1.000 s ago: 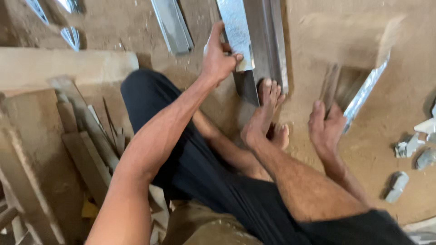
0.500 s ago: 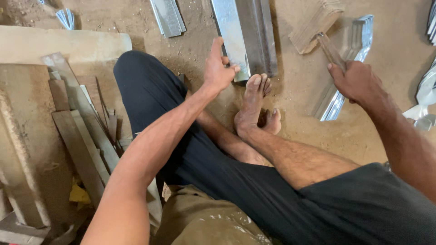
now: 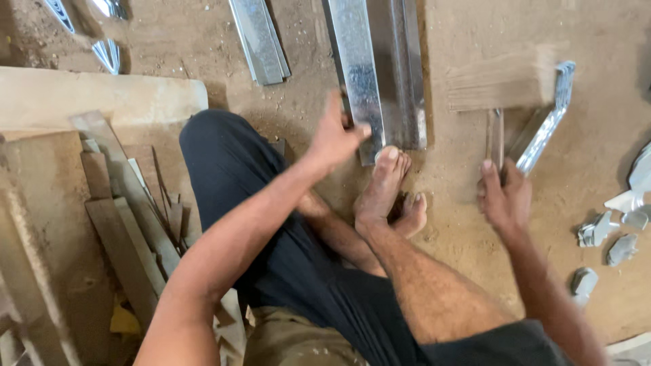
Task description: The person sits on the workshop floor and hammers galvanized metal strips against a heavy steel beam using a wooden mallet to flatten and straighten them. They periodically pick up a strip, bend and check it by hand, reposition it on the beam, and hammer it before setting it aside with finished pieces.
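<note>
Offcuts, near 8 o'clock: wooden scraps [image 3: 129,230] piled beside the bent knee, untouched.
Bare foot [image 3: 383,186]: toes pressed on the near end of the long metal channel [image 3: 380,68], pinning it to the dirt floor [image 3: 461,203].
Left hand [image 3: 336,135]: at the channel's near end, 12 o'clock from the knee, fingers loosely curled against its left edge; blurred, so cannot tell whether truly clamped or only steadying.
Right hand [image 3: 505,196]: at 2 o'clock, closed round the handle of a wooden mallet [image 3: 498,88], whose block head lies on the ground further out.
Bent strip [image 3: 546,122]: just beside the mallet, lying flat, angled toward 1 o'clock.
Small metal pieces [image 3: 610,234]: at 3 o'clock, cut and scattered.
Far strips [image 3: 261,37]: toward 11 o'clock, lying apart.
Progress, judged: channel held in place, mallet gripped but not raised; no fresh dents visible, striking seemingly not begun.
</note>
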